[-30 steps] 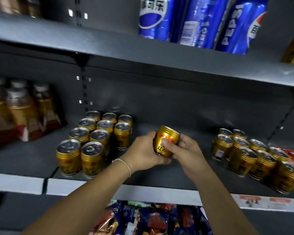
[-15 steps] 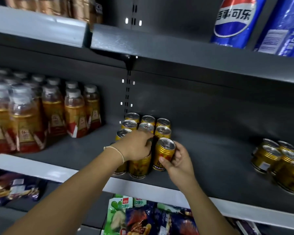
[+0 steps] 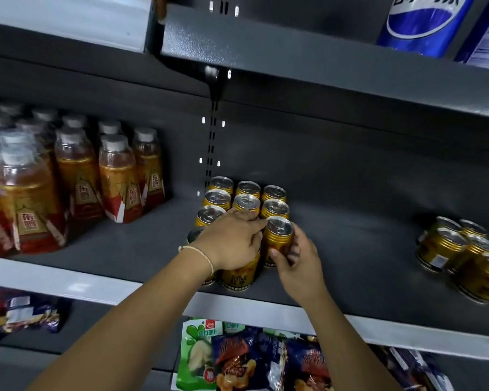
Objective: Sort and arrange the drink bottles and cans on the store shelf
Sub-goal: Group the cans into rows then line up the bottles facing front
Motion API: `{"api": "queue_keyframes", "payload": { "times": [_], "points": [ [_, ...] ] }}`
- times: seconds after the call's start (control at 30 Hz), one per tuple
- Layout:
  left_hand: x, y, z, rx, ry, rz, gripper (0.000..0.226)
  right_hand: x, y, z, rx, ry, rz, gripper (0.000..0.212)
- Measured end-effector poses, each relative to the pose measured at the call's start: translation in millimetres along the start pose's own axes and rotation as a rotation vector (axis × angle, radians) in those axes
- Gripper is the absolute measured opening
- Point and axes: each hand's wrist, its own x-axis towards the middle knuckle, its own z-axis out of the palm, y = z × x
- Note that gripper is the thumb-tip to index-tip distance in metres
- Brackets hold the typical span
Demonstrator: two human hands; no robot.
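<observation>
**Progress.** On the middle shelf [image 3: 350,249], the tea bottles [image 3: 119,176] stand grouped at the left end. The can block [image 3: 246,201] stands in three columns from the back wall toward the front edge, near the shelf's middle. Its right column is being filled. The right hand [image 3: 299,263] grips the held can [image 3: 277,238], thumb on its front and fingers round its right side. The can is upright, touching the block and level with the third row.

The left hand [image 3: 232,244] lies over the front can [image 3: 239,275] with its fingers bent down. Whether it clamps the can or only steadies it cannot be determined.

Judged remaining: one front-row place in the right column is vacant. The loose cans [image 3: 441,249] at the right end, well apart from the block, are not yet merged.

**Counts.**
- Blue cola bottles [image 3: 424,24], on the upper shelf [image 3: 294,46]: two, both cropped.
- Tea bottles: at least eight caps; blur prevents an exact count.
- Can block: ten visible, held can included; the left hand may hide one more.
- Loose cans: at least five, cut off at the right.
</observation>
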Motion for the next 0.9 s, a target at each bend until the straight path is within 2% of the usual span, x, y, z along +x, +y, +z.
{"api": "queue_keyframes", "payload": {
  "times": [0.43,0.63,0.77,0.83,0.9],
  "points": [
    [-1.0,2.2,1.3,0.002,0.044,0.016,0.049,-0.8,1.8,0.5,-0.022,0.051,-0.011,0.064],
    [0.0,10.3,-8.7,0.002,-0.029,-0.015,0.047,1.0,5.1,1.2,0.008,0.022,-0.001,0.065],
    [8.8,31.5,-15.6,0.067,-0.016,-0.052,0.039,0.2,2.6,-6.5,0.164,-0.020,0.075,0.072],
    [17.8,50.7,-12.2,0.078,0.034,-0.042,0.041,-3.6,4.6,-22.4,0.166,0.004,0.111,0.076],
    [30.5,75.4,-4.8,0.057,0.064,-0.010,0.042,-6.9,9.9,-49.8,0.106,0.052,0.115,0.069]
  ]
}}
